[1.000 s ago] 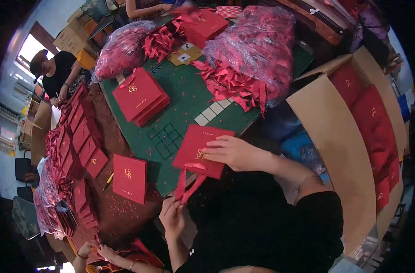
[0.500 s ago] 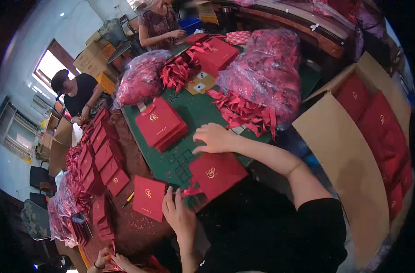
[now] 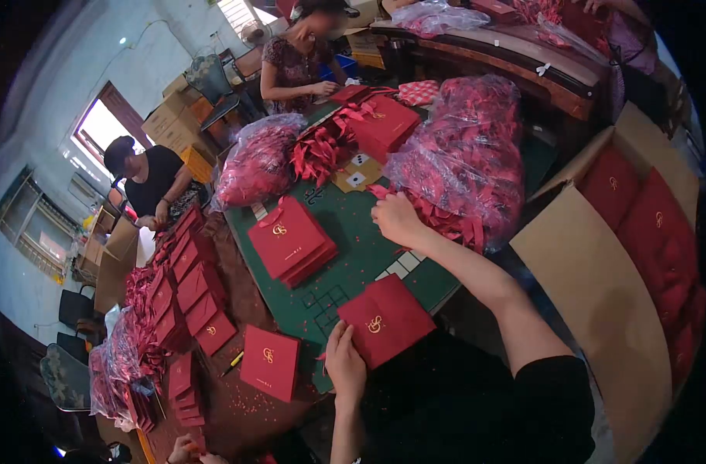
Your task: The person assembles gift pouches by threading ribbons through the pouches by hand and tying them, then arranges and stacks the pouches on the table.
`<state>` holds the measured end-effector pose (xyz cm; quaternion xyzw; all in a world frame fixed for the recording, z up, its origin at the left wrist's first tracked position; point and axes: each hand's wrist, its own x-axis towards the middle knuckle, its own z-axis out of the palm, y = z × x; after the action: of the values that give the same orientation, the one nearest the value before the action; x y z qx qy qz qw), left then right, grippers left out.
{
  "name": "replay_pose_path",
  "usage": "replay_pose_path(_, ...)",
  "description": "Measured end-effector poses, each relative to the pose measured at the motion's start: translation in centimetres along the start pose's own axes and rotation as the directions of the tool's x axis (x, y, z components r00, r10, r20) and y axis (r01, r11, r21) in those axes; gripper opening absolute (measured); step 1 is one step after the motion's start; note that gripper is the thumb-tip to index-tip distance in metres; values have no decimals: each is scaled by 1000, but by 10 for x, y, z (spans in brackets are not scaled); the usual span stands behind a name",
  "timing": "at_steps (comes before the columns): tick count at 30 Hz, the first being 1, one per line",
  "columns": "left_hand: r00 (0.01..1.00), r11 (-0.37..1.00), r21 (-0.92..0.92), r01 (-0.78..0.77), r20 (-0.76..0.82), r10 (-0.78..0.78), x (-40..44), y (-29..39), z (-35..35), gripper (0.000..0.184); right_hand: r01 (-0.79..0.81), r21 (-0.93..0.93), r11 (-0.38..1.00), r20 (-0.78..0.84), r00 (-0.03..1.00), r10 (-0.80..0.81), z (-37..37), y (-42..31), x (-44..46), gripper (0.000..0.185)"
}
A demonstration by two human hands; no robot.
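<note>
My left hand grips the left edge of a red paper bag with gold lettering, which lies tilted at the table's near edge. A bit of red ribbon shows beside that hand. Farther off, my right hand is at the left end of a pile of loose red ribbons, fingers curled together on ribbon there; its fingertips are partly hidden. A stack of similar red bags stands on the green mat, left of my right hand. Another red bag lies flat on the brown table to the left.
Plastic sacks of ribbon crowd the mat's far side. On the right stands an open carton holding red bags. Rows of bags and a yellow marker lie leftward. Co-workers sit around the tables.
My right hand has moved from above the near bag out to the ribbon pile. My left hand has moved right onto that bag's edge. The view has shifted somewhat.
</note>
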<state>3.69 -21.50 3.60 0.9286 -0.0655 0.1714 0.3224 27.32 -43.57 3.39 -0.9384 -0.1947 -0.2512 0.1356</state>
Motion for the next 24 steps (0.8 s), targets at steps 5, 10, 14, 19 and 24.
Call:
replay_pose_path(5, 999, 997, -77, 11, -36, -13, 0, -6, 1, 24, 121, 560, 820, -125, 990, -61, -25, -13, -26, 12)
replay_pose_path(10, 992, 996, 27, -85, -90, 87, -3, -10, 3, 20, -239, 822, 517, 124, 961, 248, -49, -24, -55, 16)
replay_pose_path(14, 989, 990, 53, -128, -70, 131, -7, -1, 1, 20, -233, 896, 378, 38, 888, 457, -40, -7, -67, 17)
replay_pose_path(19, 989, 988, -83, -129, -87, 121, -7, -3, 9, 20, -296, 952, 82, 209, 821, 531, -45, -20, -80, 17)
replay_pose_path(24, 985, 985, -93, -144, -108, 134, -9, -3, 1, 18, -346, 932, -107, 356, 824, 440, -66, -26, -74, 14)
